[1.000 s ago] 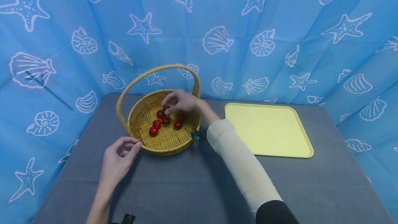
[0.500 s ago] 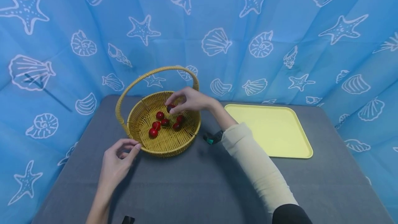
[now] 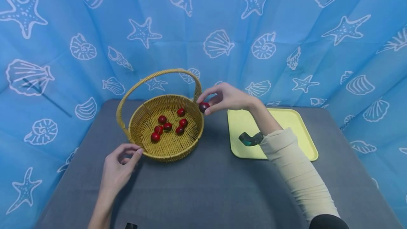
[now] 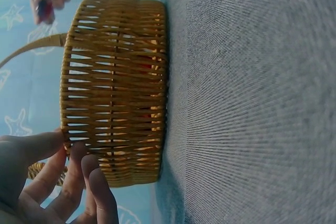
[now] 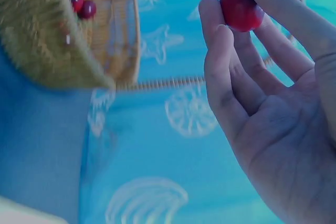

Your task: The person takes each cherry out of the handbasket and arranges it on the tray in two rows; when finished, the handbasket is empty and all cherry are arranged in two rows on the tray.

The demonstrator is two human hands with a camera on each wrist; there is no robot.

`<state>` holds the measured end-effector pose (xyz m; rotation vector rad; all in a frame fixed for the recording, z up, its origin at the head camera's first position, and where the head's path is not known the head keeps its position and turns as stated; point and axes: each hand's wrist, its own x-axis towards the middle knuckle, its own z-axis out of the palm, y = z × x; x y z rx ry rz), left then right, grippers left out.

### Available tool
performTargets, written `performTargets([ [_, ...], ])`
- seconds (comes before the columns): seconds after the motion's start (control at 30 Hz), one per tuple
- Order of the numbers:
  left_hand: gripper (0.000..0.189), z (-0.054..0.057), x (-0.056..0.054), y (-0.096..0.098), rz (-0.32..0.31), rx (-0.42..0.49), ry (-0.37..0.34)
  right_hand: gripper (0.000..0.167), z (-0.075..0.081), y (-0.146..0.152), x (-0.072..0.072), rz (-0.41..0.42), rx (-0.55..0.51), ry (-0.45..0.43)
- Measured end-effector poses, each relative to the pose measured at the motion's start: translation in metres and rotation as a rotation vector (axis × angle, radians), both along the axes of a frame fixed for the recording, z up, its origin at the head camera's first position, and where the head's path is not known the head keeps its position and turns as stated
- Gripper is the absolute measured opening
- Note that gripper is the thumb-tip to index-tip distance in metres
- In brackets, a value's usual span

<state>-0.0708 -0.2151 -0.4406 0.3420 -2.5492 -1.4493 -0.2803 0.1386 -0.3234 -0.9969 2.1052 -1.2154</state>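
Observation:
My right hand [image 3: 231, 97] pinches a dark red cherry [image 3: 204, 107] between thumb and fingertips, just past the right rim of the yellow wicker basket [image 3: 170, 148]. Up close in the right wrist view, the cherry [image 5: 240, 6] looks round and glossy. Several more cherries [image 3: 155, 137] lie on the basket floor. With thumb and fingers, my left hand [image 3: 118, 169] grips the basket's near-left rim. The left wrist view has the left fingers [image 4: 73, 171] at the rim of the woven wall [image 4: 115, 93], which mostly hides the cherries inside.
A shallow yellow tray [image 3: 246, 149] lies right of the basket, partly behind the right forearm. The basket's arched handle [image 3: 152, 76] rises above its rim. Grey cloth [image 3: 203, 190] covers the table, and a blue seashell-print curtain [image 3: 190, 20] hangs behind.
My right hand has lifted the cherry up out of the basket and carried it rightward past the rim. The left hand has stayed at the basket's edge.

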Motion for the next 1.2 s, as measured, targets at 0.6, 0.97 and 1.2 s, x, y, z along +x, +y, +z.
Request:
performTargets([
  [0.6, 0.022, -0.002, 0.0, -0.001, -0.007, -0.019, 0.004, 0.039, -0.041, 0.098, -0.006, -0.306, -0.003, 0.039],
  [0.97, 0.022, -0.001, -0.001, -0.001, -0.008, -0.018, -0.001, 0.046, -0.08, 0.121, -0.016, -0.391, 0.093, 0.004],
  [1.2, 0.024, -0.001, 0.0, -0.002, -0.009, -0.011, -0.015, 0.047, -0.104, 0.119, -0.023, -0.39, 0.123, 0.033],
])
